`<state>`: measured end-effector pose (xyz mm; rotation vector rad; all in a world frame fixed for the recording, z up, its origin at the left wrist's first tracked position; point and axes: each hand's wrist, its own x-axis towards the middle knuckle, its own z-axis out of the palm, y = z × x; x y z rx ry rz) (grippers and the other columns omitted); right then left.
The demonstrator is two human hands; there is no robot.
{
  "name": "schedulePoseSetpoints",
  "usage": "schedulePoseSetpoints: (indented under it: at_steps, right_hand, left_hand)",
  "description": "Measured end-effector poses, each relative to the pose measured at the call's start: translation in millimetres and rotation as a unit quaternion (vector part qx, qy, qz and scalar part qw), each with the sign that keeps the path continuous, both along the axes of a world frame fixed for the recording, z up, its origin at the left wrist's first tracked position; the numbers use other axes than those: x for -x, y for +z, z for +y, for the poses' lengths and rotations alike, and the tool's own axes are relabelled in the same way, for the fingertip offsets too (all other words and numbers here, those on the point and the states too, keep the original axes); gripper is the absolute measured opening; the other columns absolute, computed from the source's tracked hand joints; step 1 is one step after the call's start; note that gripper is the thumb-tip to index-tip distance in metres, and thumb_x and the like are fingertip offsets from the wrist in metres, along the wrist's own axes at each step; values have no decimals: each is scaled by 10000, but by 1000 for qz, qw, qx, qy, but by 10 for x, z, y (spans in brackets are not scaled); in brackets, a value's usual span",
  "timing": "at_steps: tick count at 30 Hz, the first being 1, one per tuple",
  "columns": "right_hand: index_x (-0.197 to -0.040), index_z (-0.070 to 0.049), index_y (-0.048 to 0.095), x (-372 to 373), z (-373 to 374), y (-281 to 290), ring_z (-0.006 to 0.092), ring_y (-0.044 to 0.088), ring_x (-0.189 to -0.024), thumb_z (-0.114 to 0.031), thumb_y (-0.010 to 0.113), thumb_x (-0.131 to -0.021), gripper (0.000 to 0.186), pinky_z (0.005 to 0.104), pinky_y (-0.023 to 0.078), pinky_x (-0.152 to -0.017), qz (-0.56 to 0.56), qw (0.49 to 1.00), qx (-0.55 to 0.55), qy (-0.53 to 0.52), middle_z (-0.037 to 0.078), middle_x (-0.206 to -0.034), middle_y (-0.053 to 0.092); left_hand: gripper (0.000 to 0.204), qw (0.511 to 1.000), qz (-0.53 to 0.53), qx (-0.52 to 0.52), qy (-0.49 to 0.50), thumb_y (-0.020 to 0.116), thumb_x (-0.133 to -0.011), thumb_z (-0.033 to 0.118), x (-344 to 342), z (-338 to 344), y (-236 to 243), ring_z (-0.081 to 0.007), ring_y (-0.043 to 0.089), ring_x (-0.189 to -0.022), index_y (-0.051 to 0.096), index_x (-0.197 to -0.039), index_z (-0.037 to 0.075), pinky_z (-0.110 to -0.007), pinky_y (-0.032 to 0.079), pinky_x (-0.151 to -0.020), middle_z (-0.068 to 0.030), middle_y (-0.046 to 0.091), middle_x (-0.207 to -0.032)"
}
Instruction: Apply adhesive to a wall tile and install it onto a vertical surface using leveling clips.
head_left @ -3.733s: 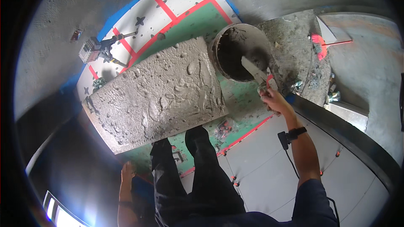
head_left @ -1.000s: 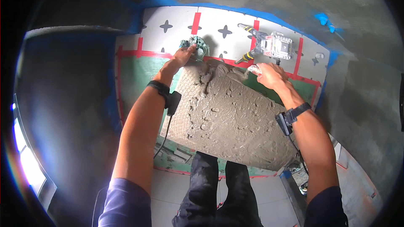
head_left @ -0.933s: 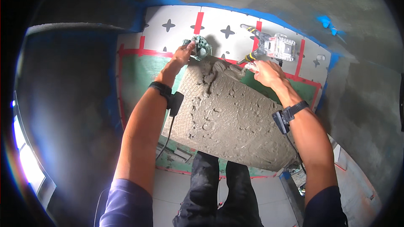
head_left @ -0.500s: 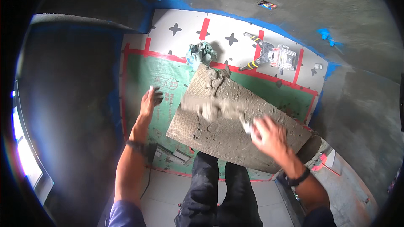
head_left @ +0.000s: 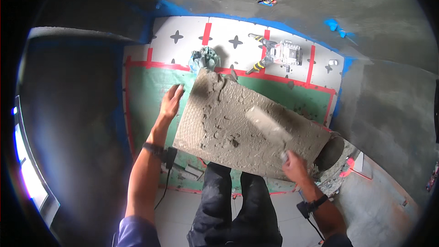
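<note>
A large rectangular tile (head_left: 210,128) lies slanted in front of me, its upper face coated with wet grey mortar. The mortar is combed in a grid at the left end and lumpy elsewhere. My right hand (head_left: 296,168) is closed round the handle of a trowel (head_left: 270,126), whose mortar-smeared blade rests over the right half of the tile. Beside the tile's upper left edge, my left hand (head_left: 171,103) is raised with nothing in it, its fingers loosely bent and apart. A bucket (head_left: 331,153) of mortar stands partly under the tile's right end.
Behind the tile lie a crumpled greenish bag (head_left: 204,58) and a clear-bodied tool with black-and-yellow striped arms (head_left: 276,55). Green sheeting (head_left: 146,96) edged with red tape covers the floor. Grey walls (head_left: 77,119) enclose the space. Tile offcuts (head_left: 194,170) lie near my legs.
The trowel has swung from a crosswise sweep to a slant, its blade now further right. My right hand has dropped lower, and my left hand has come nearer the tile's edge. The view has shifted slightly.
</note>
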<state>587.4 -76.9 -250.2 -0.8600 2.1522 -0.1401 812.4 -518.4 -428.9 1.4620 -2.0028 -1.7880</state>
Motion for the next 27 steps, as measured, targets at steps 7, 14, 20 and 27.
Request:
schedulePoseSetpoints:
  at_steps: [7,14,20,27]
  right_hand:
    - [-1130,6,563,740,-864,-346,194,609,-712,-182,704,-825,385,351,491,-594,-196,957,132,-169,96,-802,616]
    - [-1036,-90,583,470,-1881,-354,83,520,-513,-327,573,-987,242,247,445,-455,-389,836,77,-380,-6,-696,555]
    - [-954,-103,597,290,-2237,-558,92,532,-510,-344,580,-991,244,265,462,-446,-379,828,31,-413,-19,-675,539]
    - [-941,-85,573,-231,-3427,-1139,86,515,-533,-360,588,-986,279,279,446,-476,-381,859,142,-313,-25,-685,541]
  left_hand:
    - [519,999,-35,7,9,487,-1004,482,240,126,-246,-365,611,-1143,616,-1242,39,-412,459,-966,-228,662,-1169]
    - [530,998,-63,-12,11,505,-1011,432,-678,260,-314,-222,658,-1021,595,-1251,-32,-338,495,-883,-155,713,-1055]
    - [522,988,-146,-36,28,477,-1003,456,-1505,554,-214,-334,673,-1024,625,-1206,-2,-408,491,-895,-203,714,-1038]
    - [539,979,-143,-114,92,500,-992,487,-2022,1222,-522,-298,678,-975,642,-1187,5,-389,502,-871,-177,720,-989]
